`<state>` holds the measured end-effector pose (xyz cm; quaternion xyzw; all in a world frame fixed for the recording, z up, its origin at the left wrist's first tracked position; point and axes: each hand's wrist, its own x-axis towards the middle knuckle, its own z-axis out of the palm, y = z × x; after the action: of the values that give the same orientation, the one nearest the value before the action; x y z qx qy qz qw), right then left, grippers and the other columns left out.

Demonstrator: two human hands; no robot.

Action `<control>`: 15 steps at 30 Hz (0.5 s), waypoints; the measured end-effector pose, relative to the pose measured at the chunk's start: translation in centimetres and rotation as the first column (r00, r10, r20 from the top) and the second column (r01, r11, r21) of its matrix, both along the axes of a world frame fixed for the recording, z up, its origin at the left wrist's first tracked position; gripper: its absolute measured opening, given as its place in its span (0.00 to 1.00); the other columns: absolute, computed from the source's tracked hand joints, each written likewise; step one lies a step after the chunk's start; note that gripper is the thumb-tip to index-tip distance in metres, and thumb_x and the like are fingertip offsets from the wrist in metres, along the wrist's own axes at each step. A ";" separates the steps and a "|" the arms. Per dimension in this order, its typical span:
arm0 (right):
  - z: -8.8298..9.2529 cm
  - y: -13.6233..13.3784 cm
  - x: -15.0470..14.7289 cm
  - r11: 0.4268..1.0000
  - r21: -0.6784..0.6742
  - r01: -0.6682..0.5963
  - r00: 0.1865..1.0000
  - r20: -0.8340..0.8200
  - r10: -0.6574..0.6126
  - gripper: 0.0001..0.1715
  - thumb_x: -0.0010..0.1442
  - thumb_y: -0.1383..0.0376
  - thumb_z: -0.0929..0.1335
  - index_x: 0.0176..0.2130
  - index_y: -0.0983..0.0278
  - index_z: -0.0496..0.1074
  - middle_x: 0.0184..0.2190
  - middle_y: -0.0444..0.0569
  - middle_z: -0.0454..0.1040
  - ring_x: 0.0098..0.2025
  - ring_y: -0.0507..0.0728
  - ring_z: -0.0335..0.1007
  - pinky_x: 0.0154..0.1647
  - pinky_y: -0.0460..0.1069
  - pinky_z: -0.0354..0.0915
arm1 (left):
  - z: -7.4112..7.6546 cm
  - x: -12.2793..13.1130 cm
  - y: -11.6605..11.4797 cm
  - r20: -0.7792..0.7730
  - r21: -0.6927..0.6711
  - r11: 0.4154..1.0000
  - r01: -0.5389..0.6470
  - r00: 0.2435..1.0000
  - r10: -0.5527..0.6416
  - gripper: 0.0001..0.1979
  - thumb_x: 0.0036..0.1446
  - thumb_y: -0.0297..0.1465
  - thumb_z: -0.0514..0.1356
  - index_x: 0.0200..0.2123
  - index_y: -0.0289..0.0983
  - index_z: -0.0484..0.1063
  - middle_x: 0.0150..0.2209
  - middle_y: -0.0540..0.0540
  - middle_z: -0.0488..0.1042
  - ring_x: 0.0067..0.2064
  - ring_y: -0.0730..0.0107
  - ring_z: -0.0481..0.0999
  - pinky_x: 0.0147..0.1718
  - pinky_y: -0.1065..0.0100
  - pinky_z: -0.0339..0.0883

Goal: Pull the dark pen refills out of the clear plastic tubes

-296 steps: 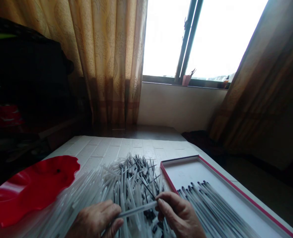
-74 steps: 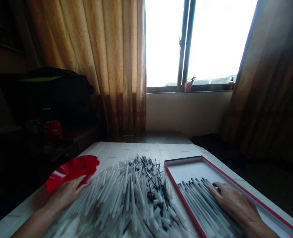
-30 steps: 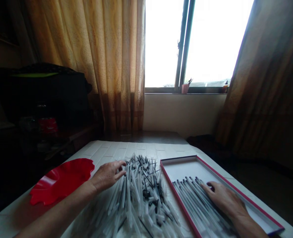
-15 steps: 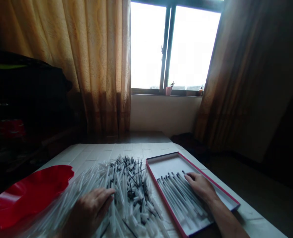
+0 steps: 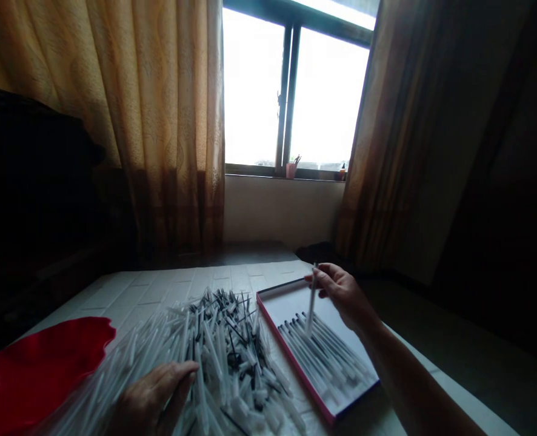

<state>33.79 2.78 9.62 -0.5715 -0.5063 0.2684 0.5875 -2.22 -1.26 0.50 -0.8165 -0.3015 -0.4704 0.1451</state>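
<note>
A big heap of white pen barrels and black refills (image 5: 218, 351) covers the middle of the white table (image 5: 159, 287). My left hand (image 5: 153, 399) lies on the near part of the heap, fingers stretched out flat. To the right stands a shallow white tray with a pink rim (image 5: 268, 321), holding a row of assembled pens (image 5: 323, 357). My right hand (image 5: 341, 293) hovers above the tray's far end, pinching one white pen (image 5: 311, 306) that stands nearly upright with its lower tip among the pens in the tray.
A red wavy-edged plate (image 5: 32, 375) lies at the near left. Behind the table are tan curtains (image 5: 154, 121), a bright window (image 5: 296, 97) with a small cup (image 5: 291, 169) on its sill, and dark furniture (image 5: 27, 181) to the left.
My right hand has lifted off the pens in the tray and now holds one pen up on end. My left hand stays on the heap. The view has swung right.
</note>
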 end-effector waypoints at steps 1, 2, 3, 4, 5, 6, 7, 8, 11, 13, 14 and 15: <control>0.0 0.0 -1.7 0.997 -0.001 -0.077 0.994 -0.081 0.076 0.28 0.48 0.44 0.70 0.37 0.63 0.69 0.35 0.56 0.82 0.35 0.61 0.78 0.30 0.49 0.67 | 0.2 0.1 -0.1 0.001 -0.002 1.000 0.007 1.000 -0.007 0.13 0.71 0.40 0.51 0.42 0.44 0.75 0.32 0.53 0.83 0.31 0.74 0.84 0.34 0.81 0.75; -0.3 0.0 -3.5 0.989 -0.003 -0.148 0.976 -0.160 0.145 0.29 0.46 0.43 0.72 0.37 0.63 0.69 0.34 0.55 0.82 0.32 0.59 0.78 0.28 0.48 0.67 | 0.3 0.1 -0.2 0.000 -0.014 1.000 0.006 1.000 -0.006 0.13 0.72 0.40 0.51 0.43 0.44 0.74 0.33 0.53 0.83 0.32 0.75 0.84 0.35 0.81 0.75; -0.9 -0.1 -5.4 0.977 -0.006 -0.215 0.950 -0.235 0.207 0.30 0.44 0.43 0.73 0.36 0.63 0.69 0.32 0.54 0.82 0.31 0.59 0.78 0.27 0.48 0.67 | 0.3 0.0 -0.3 -0.003 -0.031 1.000 -0.002 1.000 0.002 0.13 0.72 0.40 0.50 0.43 0.44 0.73 0.33 0.53 0.83 0.33 0.74 0.84 0.35 0.80 0.75; -1.6 -0.2 -7.4 0.961 -0.008 -0.275 0.916 -0.306 0.259 0.30 0.42 0.43 0.75 0.34 0.63 0.68 0.30 0.53 0.82 0.29 0.58 0.78 0.26 0.47 0.67 | 0.2 0.0 -0.4 -0.008 -0.053 0.999 -0.013 1.000 0.012 0.14 0.72 0.41 0.50 0.44 0.44 0.73 0.34 0.52 0.83 0.33 0.74 0.84 0.35 0.80 0.75; -2.6 -0.4 -9.2 0.946 -0.005 -0.323 0.879 -0.371 0.298 0.31 0.41 0.43 0.75 0.32 0.63 0.68 0.29 0.52 0.81 0.28 0.57 0.78 0.25 0.47 0.68 | 0.1 -0.1 -0.5 -0.013 -0.072 0.997 -0.024 1.000 0.023 0.15 0.72 0.43 0.49 0.45 0.44 0.72 0.34 0.52 0.83 0.34 0.74 0.84 0.35 0.79 0.75; -3.5 -0.6 -10.8 0.931 0.003 -0.365 0.839 -0.431 0.331 0.32 0.41 0.42 0.76 0.32 0.63 0.68 0.29 0.51 0.81 0.28 0.57 0.78 0.27 0.47 0.69 | -0.1 -0.1 -0.5 -0.020 -0.089 0.996 -0.031 0.999 0.029 0.16 0.71 0.44 0.48 0.46 0.44 0.71 0.34 0.52 0.82 0.33 0.73 0.84 0.35 0.79 0.75; -4.5 -0.9 -12.2 0.918 0.009 -0.397 0.801 -0.484 0.352 0.32 0.41 0.43 0.77 0.33 0.63 0.68 0.29 0.51 0.81 0.28 0.56 0.79 0.28 0.47 0.70 | -0.4 -0.1 -0.5 -0.027 -0.094 0.995 -0.028 0.999 0.026 0.17 0.71 0.46 0.48 0.48 0.44 0.70 0.33 0.52 0.82 0.32 0.73 0.84 0.33 0.79 0.75; -5.4 -1.2 -13.3 0.910 0.017 -0.415 0.768 -0.530 0.360 0.33 0.42 0.42 0.77 0.33 0.63 0.68 0.29 0.49 0.81 0.29 0.55 0.78 0.29 0.46 0.71 | -0.6 -0.1 -0.4 -0.032 -0.088 0.996 -0.023 0.999 0.021 0.18 0.70 0.47 0.48 0.49 0.43 0.69 0.32 0.52 0.81 0.31 0.73 0.83 0.31 0.79 0.75; -7.5 -1.9 -15.3 0.893 0.018 -0.450 0.690 -0.628 0.360 0.34 0.40 0.42 0.78 0.31 0.63 0.67 0.29 0.48 0.80 0.30 0.53 0.78 0.31 0.45 0.71 | -1.2 0.1 -0.2 -0.055 -0.057 0.997 -0.053 0.997 0.050 0.19 0.69 0.48 0.50 0.52 0.42 0.67 0.30 0.52 0.80 0.27 0.73 0.82 0.28 0.78 0.75; -8.3 -2.2 -15.6 0.871 0.005 -0.492 0.636 -0.681 0.363 0.34 0.38 0.44 0.80 0.32 0.63 0.68 0.29 0.47 0.80 0.30 0.53 0.78 0.29 0.44 0.70 | -1.3 0.1 -0.2 -0.080 -0.078 0.993 -0.085 0.994 0.079 0.15 0.71 0.45 0.49 0.50 0.43 0.67 0.30 0.52 0.80 0.29 0.72 0.83 0.30 0.77 0.75; -8.5 -2.3 -15.6 0.860 0.001 -0.510 0.616 -0.698 0.366 0.34 0.38 0.45 0.81 0.33 0.63 0.69 0.29 0.46 0.79 0.30 0.53 0.78 0.28 0.44 0.69 | -1.3 0.0 -0.2 -0.096 -0.096 0.992 -0.085 0.992 0.076 0.14 0.71 0.43 0.48 0.49 0.44 0.67 0.31 0.52 0.80 0.30 0.72 0.83 0.32 0.76 0.76; -8.7 -2.3 -15.5 0.853 0.002 -0.523 0.603 -0.706 0.371 0.33 0.38 0.47 0.81 0.33 0.64 0.70 0.28 0.45 0.79 0.29 0.53 0.77 0.27 0.43 0.68 | -1.3 -0.1 -0.2 -0.113 -0.108 0.992 -0.071 0.992 0.059 0.14 0.72 0.42 0.47 0.48 0.45 0.67 0.32 0.52 0.81 0.31 0.71 0.83 0.33 0.76 0.76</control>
<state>18.27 0.43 0.91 -0.3426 -0.3498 0.6487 0.5826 -2.31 -1.48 -0.77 -0.8376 -0.3456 -0.4025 0.1307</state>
